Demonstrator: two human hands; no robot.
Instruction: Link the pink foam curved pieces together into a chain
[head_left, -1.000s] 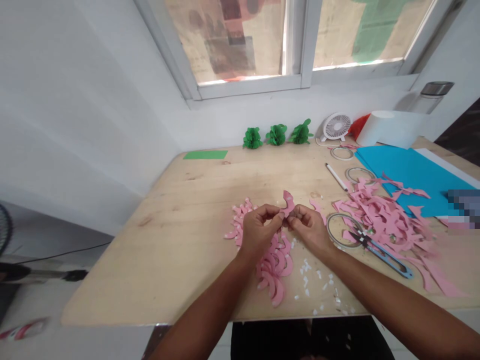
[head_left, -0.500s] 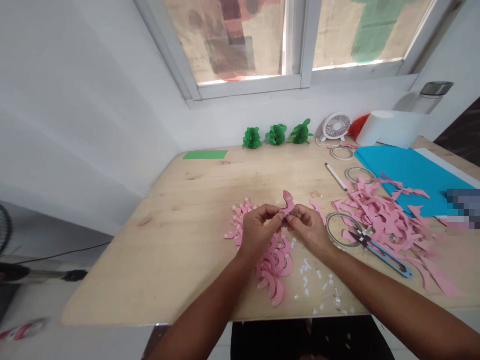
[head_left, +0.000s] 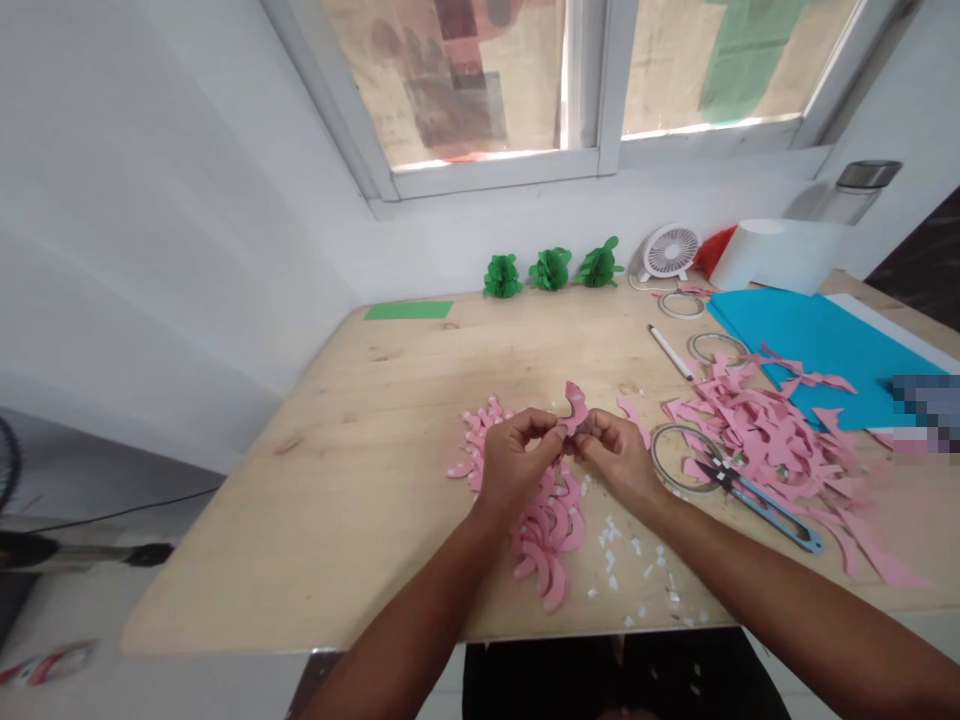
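My left hand point(head_left: 521, 455) pinches a curved pink paper piece point(head_left: 575, 402) between thumb and fingers, above the middle of the table. On the piece's lower end, the fingertips of my right hand point(head_left: 619, 450) are closed too, close against the left thumb; the exact contact is partly hidden by the fingers. Small whitish patches show on the piece. Below and left of the hands lie many similar pink paper crescents point(head_left: 553, 585), some with white bits at their ends. Tiny white scraps point(head_left: 611, 560) are scattered under my right wrist.
To the right, blue-handled snips point(head_left: 776, 515) rest across a tape roll point(head_left: 667, 452), beside a heap of pink offcuts point(head_left: 780, 425). Behind are a pen point(head_left: 670, 352), blue sheets point(head_left: 847, 345), a small fan point(head_left: 670, 252), and three green paper figures point(head_left: 551, 270). A green strip point(head_left: 409, 310) lies far left.
The view has shifted very slightly. Both hands keep their hold on the pink paper piece, with hardly any visible finger movement.
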